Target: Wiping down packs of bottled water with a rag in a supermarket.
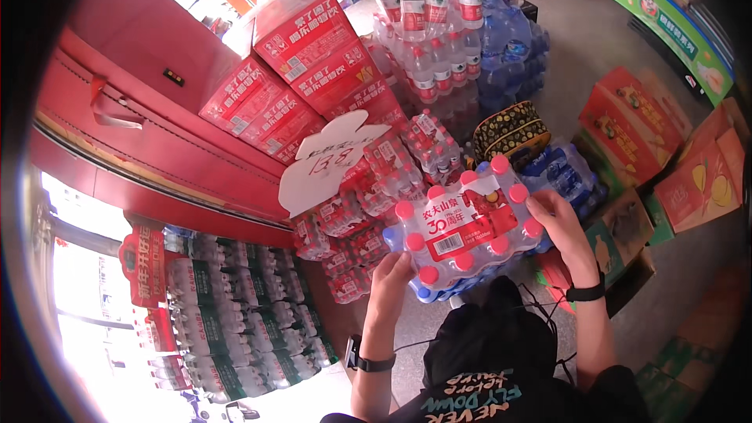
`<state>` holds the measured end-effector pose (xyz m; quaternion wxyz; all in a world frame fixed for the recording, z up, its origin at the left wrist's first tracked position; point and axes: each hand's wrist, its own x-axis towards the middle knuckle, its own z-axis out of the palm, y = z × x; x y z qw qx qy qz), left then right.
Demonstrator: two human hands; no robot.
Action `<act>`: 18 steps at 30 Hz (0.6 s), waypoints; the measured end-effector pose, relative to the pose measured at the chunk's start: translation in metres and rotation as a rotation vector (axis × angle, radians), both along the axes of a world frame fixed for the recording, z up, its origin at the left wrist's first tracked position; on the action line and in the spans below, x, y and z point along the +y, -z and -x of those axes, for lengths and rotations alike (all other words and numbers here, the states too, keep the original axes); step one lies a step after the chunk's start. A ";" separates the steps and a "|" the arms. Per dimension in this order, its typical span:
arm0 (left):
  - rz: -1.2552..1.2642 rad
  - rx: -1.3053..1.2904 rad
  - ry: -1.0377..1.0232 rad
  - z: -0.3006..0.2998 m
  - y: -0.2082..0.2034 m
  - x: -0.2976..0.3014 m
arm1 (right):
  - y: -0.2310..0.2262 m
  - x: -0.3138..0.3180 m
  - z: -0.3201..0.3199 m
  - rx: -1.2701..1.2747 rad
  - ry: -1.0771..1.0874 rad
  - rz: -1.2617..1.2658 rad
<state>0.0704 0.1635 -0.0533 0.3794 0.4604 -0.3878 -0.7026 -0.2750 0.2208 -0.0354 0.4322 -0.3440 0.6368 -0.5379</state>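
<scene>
A shrink-wrapped pack of water bottles (478,215) with red caps and a red-and-white label is in front of me, tilted a little. My left hand (394,270) is closed on its near left corner, and my right hand (558,223) grips its right end. Bottles with blue caps (439,294) show under the near edge of the pack; whether the two touch is hidden. Behind it are smaller packs of red-labelled bottles (368,188), with a white handwritten sign (321,160) standing among them.
Red cartons (305,39) are stacked at the back left beside a red shutter wall (133,86). Tall stacks of bottles (439,31) rise behind. A patterned bag (513,133) rests near blue packs (564,176). Open cardboard boxes (634,121) lie right; green-labelled packs (243,305) stand left.
</scene>
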 end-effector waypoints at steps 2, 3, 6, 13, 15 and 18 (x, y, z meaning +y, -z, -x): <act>-0.030 -0.029 0.000 -0.002 0.001 -0.003 | -0.004 -0.013 0.000 -0.113 0.007 -0.067; -0.052 -0.060 -0.001 -0.002 0.001 -0.005 | -0.004 -0.018 0.003 -0.108 -0.005 -0.067; 0.046 -0.190 -0.002 -0.001 0.000 0.000 | -0.009 -0.024 0.001 -0.211 -0.006 -0.082; 0.030 -0.311 -0.238 0.044 -0.026 0.013 | -0.018 -0.023 -0.011 -0.055 -0.137 -0.053; 0.064 -0.370 -0.278 0.049 -0.033 0.010 | -0.018 -0.030 -0.015 0.064 -0.126 -0.037; 0.061 -0.543 -0.257 0.052 -0.057 0.015 | -0.037 -0.023 -0.020 0.203 -0.128 0.030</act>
